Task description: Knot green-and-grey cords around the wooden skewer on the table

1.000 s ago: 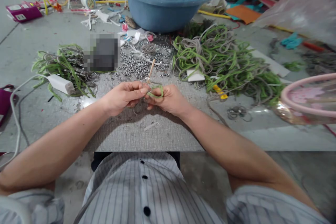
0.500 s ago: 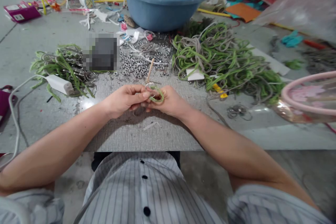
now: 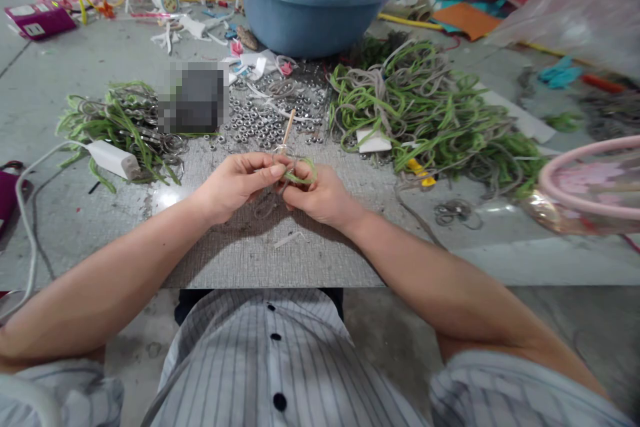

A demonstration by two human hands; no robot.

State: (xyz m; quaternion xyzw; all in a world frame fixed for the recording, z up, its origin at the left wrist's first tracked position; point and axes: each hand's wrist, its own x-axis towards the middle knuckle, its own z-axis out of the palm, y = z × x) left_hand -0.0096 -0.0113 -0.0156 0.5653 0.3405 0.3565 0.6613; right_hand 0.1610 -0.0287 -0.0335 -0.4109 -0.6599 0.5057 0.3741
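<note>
Green-and-grey fabric cord loop (image 3: 300,179) sits slightly higher vs. a sec ago; L hand (image 3: 231,188) & R hand (image 3: 327,197), fingers clamped on it; prob. still mid-job.

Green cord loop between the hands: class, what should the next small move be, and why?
Perhaps the right hand should gently draw the green cord loop tighter: it stands open against that hand, and the left hand pinches close beside it, so could steady it. The fingers hide the exact threading.
</note>
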